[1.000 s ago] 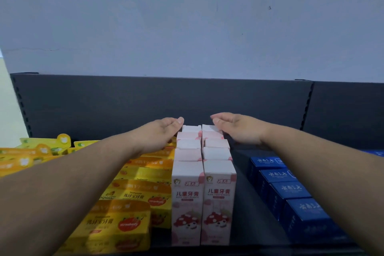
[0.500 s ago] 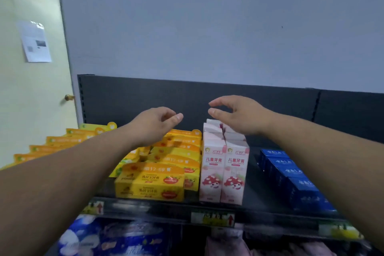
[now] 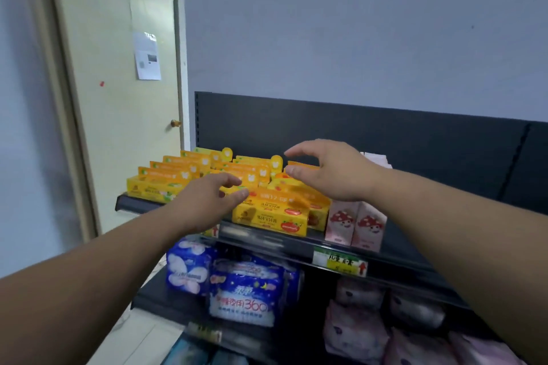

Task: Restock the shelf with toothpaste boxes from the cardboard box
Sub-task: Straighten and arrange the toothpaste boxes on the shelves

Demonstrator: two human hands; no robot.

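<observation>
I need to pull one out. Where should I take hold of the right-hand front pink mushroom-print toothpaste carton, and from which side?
Probably its upper end, from the front-right. The pink mushroom-print carton stands upright; its right side faces bare black shelf, while its left side touches the twin pink carton.

Two bare arms, one person. L hand point(image 3: 207, 201) and R hand point(image 3: 335, 172) are both bare, w/ bare wrists and forearms uncovered right to the edge of view. Vs. the shelf point(image 3: 136, 207): L forearm shows below its front rail, R forearm in front of its right part, looking much thicker near the camera. Nails short, one thumbnail per hand just visible. Finer detail blurred.
</observation>
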